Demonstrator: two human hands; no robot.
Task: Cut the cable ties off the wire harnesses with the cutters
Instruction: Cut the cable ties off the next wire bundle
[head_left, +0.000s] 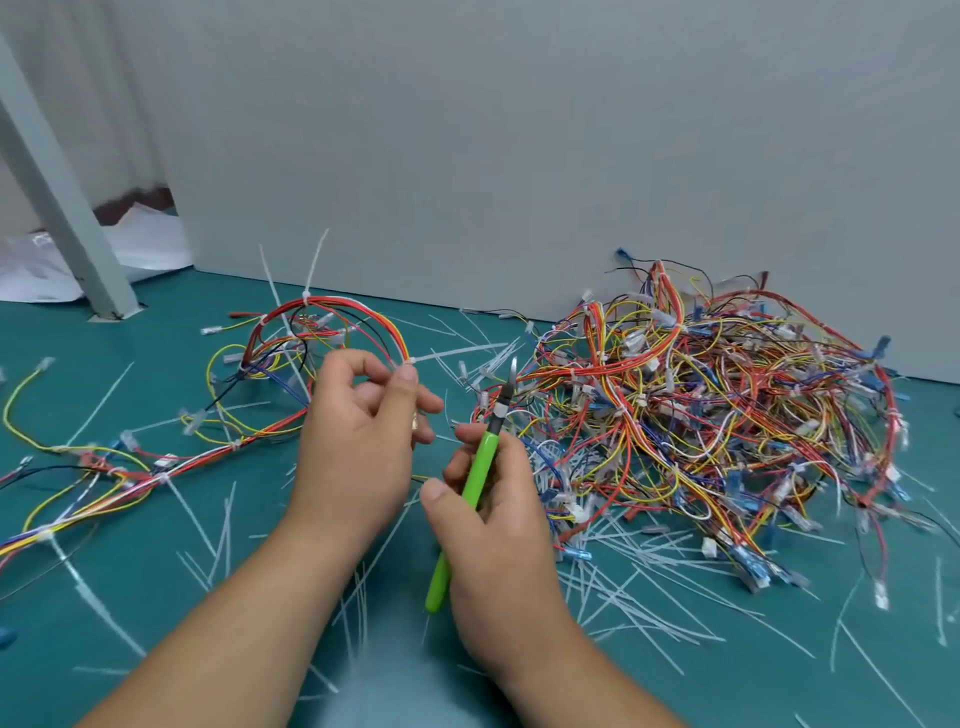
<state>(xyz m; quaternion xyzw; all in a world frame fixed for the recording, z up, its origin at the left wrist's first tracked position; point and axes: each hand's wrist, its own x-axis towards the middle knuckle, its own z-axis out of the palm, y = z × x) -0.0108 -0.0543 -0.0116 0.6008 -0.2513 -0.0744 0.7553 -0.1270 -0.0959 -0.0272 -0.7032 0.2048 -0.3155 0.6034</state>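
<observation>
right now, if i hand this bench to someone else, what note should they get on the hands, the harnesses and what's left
Left hand: pinches the red, yellow and black looped wire harness beside a white plastic cable tie.
Right hand: grips the green-handled cutters, blades up, clear of any tie.
Right of the hands: a tangled pile of multicoloured harnesses, white ties visible in it.
Done: many cut white tie strips strewn on the teal mat.
Left: the held loop carries at least two uncut ties; then probably the pile.
</observation>
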